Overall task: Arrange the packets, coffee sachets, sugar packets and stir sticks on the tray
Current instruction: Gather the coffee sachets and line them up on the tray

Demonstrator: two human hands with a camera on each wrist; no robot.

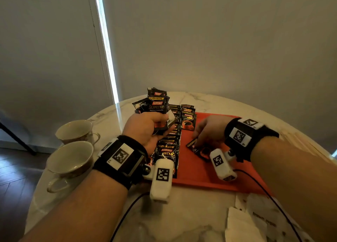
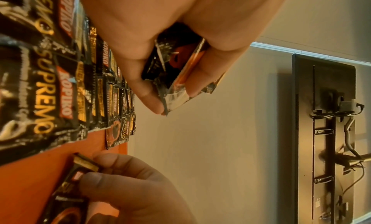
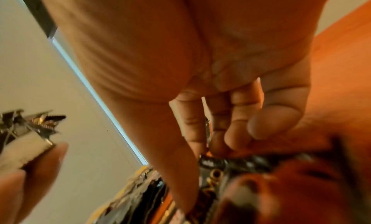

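The marble table carries our red tray, and everything is placed from it. Two cups stand left of the tray, white sugar packets near its front right corner. A row of coffee sachets overlaps along the tray's left side, so more fit. Above that row our left hand grips a spare bundle as stock, while our right hand pinches one sachet at the tray's middle, likely starting a second row.

Black Kopiko coffee sachets overlap in a row along the red tray's left side.
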